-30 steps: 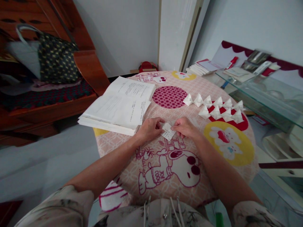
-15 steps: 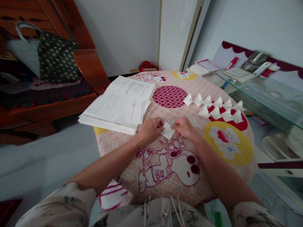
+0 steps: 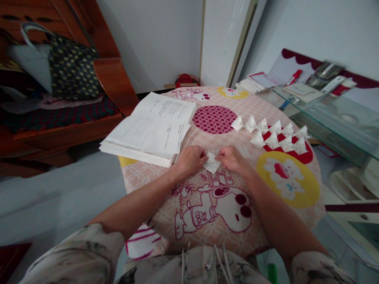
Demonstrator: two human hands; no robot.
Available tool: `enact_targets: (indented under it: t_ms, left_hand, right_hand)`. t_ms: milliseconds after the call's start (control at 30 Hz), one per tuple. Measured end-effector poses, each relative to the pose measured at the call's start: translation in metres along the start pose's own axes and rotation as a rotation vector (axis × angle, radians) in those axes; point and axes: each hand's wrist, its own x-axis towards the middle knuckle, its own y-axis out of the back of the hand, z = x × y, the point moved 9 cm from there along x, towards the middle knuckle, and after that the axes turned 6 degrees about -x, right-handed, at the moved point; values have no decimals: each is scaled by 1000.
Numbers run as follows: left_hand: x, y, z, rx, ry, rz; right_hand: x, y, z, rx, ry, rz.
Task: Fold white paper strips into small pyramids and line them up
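Observation:
A small folded square of printed paper (image 3: pixel 211 163) lies turned cornerwise between my hands, just above the patterned tablecloth (image 3: pixel 166 213) or on it; I cannot tell which. My left hand (image 3: pixel 192 159) pinches its left corner with closed fingers. On the opposite corner, my right hand (image 3: pixel 232 159) grips with thumb and fingertips. Beyond my left hand an open thick book (image 3: pixel 145 130) with loose white pages rests on the table. Folded white paper pieces (image 3: pixel 271 139), several of them with pointed tops, stand in two rows to the right.
At the right is a glass shelf (image 3: pixel 331 114) holding a metal container (image 3: pixel 328 71) and other items. A stack of papers (image 3: pixel 254 83) sits behind the table's far right edge. A wooden bench (image 3: pixel 114 86) with a dark patterned bag (image 3: pixel 72 69) stands at the left.
Both hands keep their hold on the folded paper, with only slight finger movement. The whole view has shifted a little as the head moved.

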Motion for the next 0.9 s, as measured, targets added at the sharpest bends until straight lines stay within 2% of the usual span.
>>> enact_targets:
  t_ms: [233, 600, 667, 800, 900]
  left_hand:
    - [3, -1, -1, 16, -2, 11]
    - [6, -5, -1, 54, 0, 1]
    - [6, -4, 0, 76, 6, -3]
    - [5, -5, 1, 100, 43, -41]
    - [4, -4, 2, 87, 54, -41]
  right_hand:
    - [5, 1, 0, -81, 2, 46]
    - [5, 2, 1, -79, -4, 92]
    - [4, 2, 5, -23, -23, 64]
    - [-3, -4, 17, 182, -51, -78]
    - [-6, -1, 26, 232, -76, -83]
